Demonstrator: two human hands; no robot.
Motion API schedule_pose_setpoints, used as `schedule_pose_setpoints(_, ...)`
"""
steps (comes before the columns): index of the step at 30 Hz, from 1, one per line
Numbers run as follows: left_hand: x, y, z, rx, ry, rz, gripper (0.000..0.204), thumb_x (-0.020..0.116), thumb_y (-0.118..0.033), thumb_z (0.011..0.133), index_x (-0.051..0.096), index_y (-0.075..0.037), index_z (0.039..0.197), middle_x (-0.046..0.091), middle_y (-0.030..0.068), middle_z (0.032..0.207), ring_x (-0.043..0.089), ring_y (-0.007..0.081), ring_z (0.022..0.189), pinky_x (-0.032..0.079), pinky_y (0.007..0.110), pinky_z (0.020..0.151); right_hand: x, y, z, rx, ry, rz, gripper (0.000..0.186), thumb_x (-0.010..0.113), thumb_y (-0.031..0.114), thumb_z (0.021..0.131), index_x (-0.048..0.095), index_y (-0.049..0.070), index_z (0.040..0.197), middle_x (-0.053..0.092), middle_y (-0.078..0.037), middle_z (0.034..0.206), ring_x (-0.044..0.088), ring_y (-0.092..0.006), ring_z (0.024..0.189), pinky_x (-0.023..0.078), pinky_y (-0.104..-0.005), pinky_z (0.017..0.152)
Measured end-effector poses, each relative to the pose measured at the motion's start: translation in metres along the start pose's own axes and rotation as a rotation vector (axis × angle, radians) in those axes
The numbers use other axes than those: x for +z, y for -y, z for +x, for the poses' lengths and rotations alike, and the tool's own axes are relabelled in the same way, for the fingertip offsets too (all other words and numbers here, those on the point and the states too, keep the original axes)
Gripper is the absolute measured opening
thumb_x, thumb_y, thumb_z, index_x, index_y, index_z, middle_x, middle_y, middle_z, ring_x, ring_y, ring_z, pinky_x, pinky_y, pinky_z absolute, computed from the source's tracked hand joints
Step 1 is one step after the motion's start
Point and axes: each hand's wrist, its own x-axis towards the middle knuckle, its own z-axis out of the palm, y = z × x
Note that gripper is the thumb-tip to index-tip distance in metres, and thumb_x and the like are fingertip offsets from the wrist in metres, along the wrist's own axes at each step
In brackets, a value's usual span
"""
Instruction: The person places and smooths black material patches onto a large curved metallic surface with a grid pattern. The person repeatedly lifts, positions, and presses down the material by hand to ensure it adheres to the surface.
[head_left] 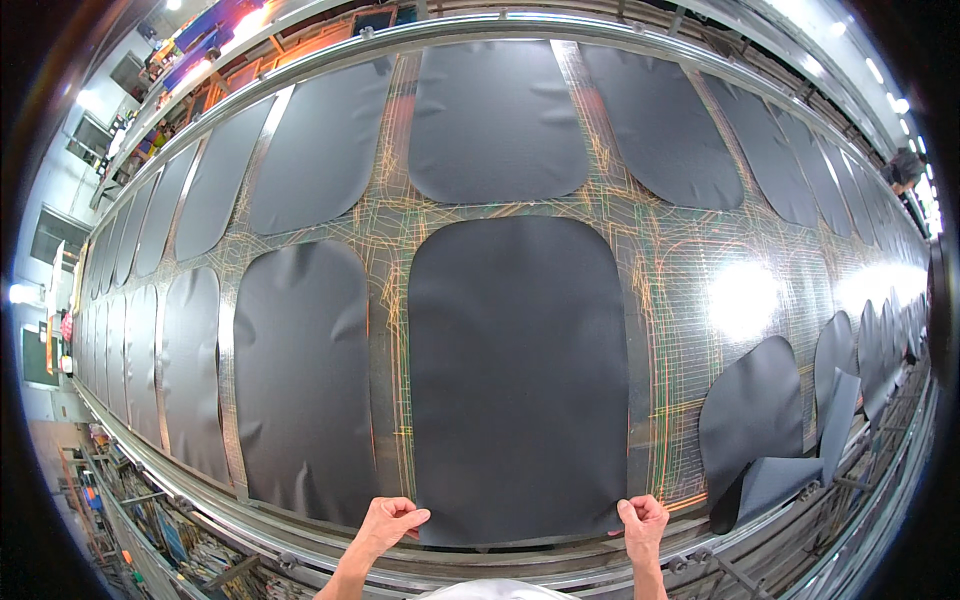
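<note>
While the left hand (392, 523) pinches the near left corner of the black sheet (520, 380), the right hand (645, 518) pinches its near right corner; even, level tension (judged best here) should prevent wrinkles. The sheet lies between both hands, extending beyond them across the line-marked table (685, 360).

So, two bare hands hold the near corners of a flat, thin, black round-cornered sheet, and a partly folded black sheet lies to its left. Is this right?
Only the side is wrong: the head view shows the partly folded black sheet right of the flat sheet.
</note>
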Motion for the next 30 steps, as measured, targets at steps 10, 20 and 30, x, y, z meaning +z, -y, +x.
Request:
schedule_pose_setpoints(10, -0.002, -0.003, 0.0, -0.009, 0.025, 0.065, 0.025, 0.075, -0.02, 0.083, 0.066, 0.001, 0.074, 0.06, 0.0011, 0.063, 0.061, 0.009, 0.059, 0.055, 0.024, 0.058, -0.006, -0.01, 0.003, -0.032, 0.013, -0.01, 0.015, 0.066, 0.006, 0.086, 0.056, -0.001, 0.077, 0.056, -0.002, 0.061, 0.055, -0.0072, 0.049, 0.054, -0.0279, 0.04)
schedule_pose_setpoints(20, -0.004, -0.002, 0.0, -0.007, 0.061, 0.075, 0.025, 0.075, -0.019, 0.083, 0.065, 0.002, 0.073, 0.062, 0.0028, 0.064, 0.063, 0.0106, 0.06, 0.055, 0.025, 0.058, -0.008, -0.015, 0.003, -0.071, -0.002, -0.031, 0.014, 0.068, 0.004, 0.084, 0.058, 0.0, 0.075, 0.05, 0.004, 0.059, 0.042, -0.0015, 0.051, 0.046, -0.0227, 0.041)
schedule_pose_setpoints(30, -0.004, 0.0, 0.001, -0.034, 0.054, 0.085, 0.025, 0.074, -0.019, 0.083, 0.065, 0.002, 0.072, 0.062, 0.003, 0.063, 0.064, 0.0112, 0.06, 0.055, 0.025, 0.058, -0.007, -0.013, 0.002, -0.098, -0.029, -0.101, 0.015, 0.068, 0.003, 0.083, 0.057, 0.002, 0.073, 0.049, 0.007, 0.058, 0.039, -0.0001, 0.052, 0.031, -0.0194, 0.047)
